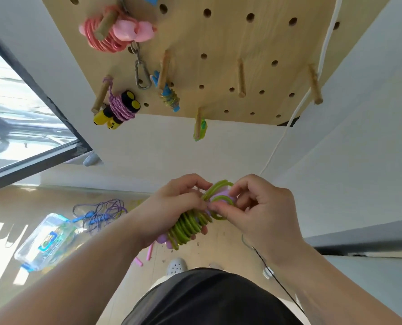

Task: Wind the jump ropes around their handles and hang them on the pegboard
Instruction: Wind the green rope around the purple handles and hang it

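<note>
My left hand (pixel 171 209) grips a jump rope bundle: green rope (pixel 188 227) coiled in many turns round lilac handles (pixel 219 195). My right hand (pixel 258 207) pinches the last green loop at the bundle's upper end. Above, the wooden pegboard (pixel 218 31) carries wound ropes on its pegs: a pink one (pixel 115 31), a purple rope on yellow-and-black handles (pixel 118 109), a blue-handled one (pixel 169 95) and a small green one (pixel 201 130). A loose purple-and-blue rope (pixel 99 214) lies tangled on the floor.
A clear plastic box (pixel 45 242) sits on the wooden floor at the left, with pink bits (pixel 143 256) near my feet. Bare pegs (pixel 241 78) stick out at the board's middle and right. A white cord (pixel 307 90) hangs down the right wall; a window is on the left.
</note>
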The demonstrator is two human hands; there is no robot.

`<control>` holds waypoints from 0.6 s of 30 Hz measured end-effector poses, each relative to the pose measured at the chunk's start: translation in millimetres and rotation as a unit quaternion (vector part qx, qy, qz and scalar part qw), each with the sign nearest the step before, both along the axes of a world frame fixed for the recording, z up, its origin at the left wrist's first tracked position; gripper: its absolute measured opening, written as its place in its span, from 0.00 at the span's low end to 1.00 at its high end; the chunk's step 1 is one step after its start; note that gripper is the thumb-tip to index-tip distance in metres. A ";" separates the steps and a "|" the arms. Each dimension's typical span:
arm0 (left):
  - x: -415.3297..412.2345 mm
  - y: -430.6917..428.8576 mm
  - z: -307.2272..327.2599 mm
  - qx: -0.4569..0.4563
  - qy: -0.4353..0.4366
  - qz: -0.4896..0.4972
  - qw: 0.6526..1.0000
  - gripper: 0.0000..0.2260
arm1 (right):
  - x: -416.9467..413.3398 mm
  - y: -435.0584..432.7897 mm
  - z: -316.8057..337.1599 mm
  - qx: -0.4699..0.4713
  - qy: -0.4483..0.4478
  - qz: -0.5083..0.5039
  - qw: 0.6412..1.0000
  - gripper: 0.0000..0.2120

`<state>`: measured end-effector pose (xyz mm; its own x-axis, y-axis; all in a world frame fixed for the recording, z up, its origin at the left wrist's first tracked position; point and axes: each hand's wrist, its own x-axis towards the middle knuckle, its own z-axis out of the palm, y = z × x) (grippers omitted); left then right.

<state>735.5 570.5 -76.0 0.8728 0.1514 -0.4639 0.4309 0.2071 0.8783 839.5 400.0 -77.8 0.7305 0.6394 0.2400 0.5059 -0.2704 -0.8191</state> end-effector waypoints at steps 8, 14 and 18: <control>-24.1 18.4 -12.0 0.065 -0.031 -0.005 0.997 0.17 | -18.0 33.7 15.6 -0.027 0.058 0.072 0.995 0.08; -43.3 34.4 -19.7 0.070 -0.050 0.049 0.995 0.14 | -22.7 41.7 11.4 -0.081 0.021 0.104 0.991 0.08; -55.1 45.0 -26.2 0.110 -0.054 0.059 0.991 0.18 | -24.5 44.7 5.6 -0.104 -0.026 0.080 0.991 0.09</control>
